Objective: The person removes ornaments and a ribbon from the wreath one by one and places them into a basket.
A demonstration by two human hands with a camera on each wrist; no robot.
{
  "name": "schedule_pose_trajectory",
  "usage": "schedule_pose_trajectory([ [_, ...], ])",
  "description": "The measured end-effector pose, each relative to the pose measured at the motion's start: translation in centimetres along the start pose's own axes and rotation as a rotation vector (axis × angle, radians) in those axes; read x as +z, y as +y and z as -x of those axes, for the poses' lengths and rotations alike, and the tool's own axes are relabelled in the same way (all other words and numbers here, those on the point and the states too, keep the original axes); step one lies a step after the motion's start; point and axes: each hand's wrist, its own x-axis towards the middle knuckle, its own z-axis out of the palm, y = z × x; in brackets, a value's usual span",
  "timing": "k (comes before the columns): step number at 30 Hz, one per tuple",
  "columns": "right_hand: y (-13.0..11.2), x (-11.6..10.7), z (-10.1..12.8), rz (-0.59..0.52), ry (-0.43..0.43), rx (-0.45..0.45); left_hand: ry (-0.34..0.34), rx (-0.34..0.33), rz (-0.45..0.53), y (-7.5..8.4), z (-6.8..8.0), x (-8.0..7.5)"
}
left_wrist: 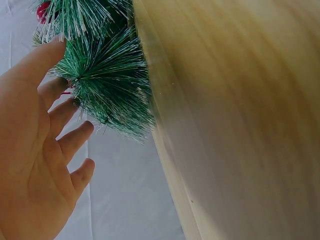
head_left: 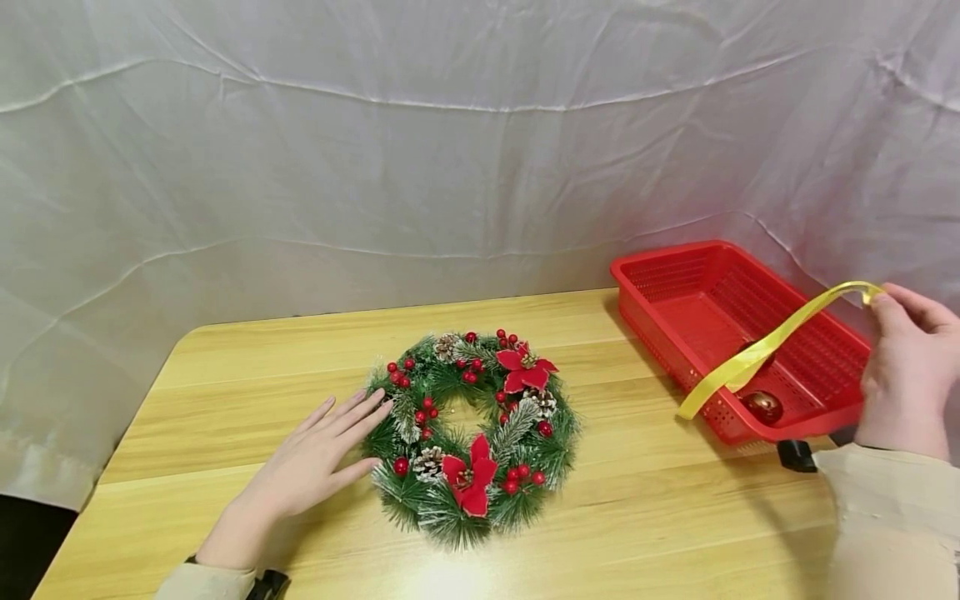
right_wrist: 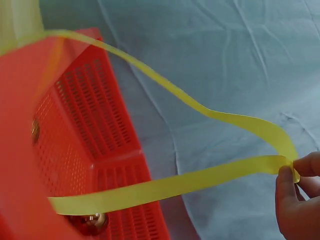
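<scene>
A green Christmas wreath [head_left: 517, 432] with red berries, pinecones and red poinsettia flowers lies flat on the wooden table. At its left edge, my left hand [head_left: 322, 454] rests with its fingers extended against the needles; the left wrist view shows the fingers loosely spread beside a green tuft [left_wrist: 107, 82]. Over at the right, my right hand [head_left: 911, 371] pinches a yellow ribbon [head_left: 798, 321] between thumb and fingertips. Two strands of the ribbon [right_wrist: 170, 189] run from the pinch back toward the red basket [head_left: 663, 354], and one end hangs over its near rim.
Inside the basket, a shiny copper-coloured bauble [head_left: 763, 406] lies near the front, with another partly hidden behind the ribbon. A pale, wrinkled cloth [head_left: 450, 167] hangs behind the table [head_left: 247, 367]. The table's left edge slopes down toward the lower left.
</scene>
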Motion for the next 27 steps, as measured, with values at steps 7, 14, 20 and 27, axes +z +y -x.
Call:
schedule_pose_trajectory([
  [7,0.6,-0.3,0.6,0.363,-0.039,0.046,-0.016,-0.010,0.010,0.1,0.0,-0.2],
  [14,1.2,-0.2,1.2,0.399,-0.094,0.079,-0.016,-0.008,0.014,0.2,0.0,-0.1],
  [20,1.4,-0.5,1.7,0.418,-0.276,0.050,0.000,0.004,0.006,0.1,-0.1,0.0],
  [27,2.4,-1.6,1.9,0.884,-0.855,0.041,-0.012,-0.004,0.010,0.2,-0.1,-0.1],
])
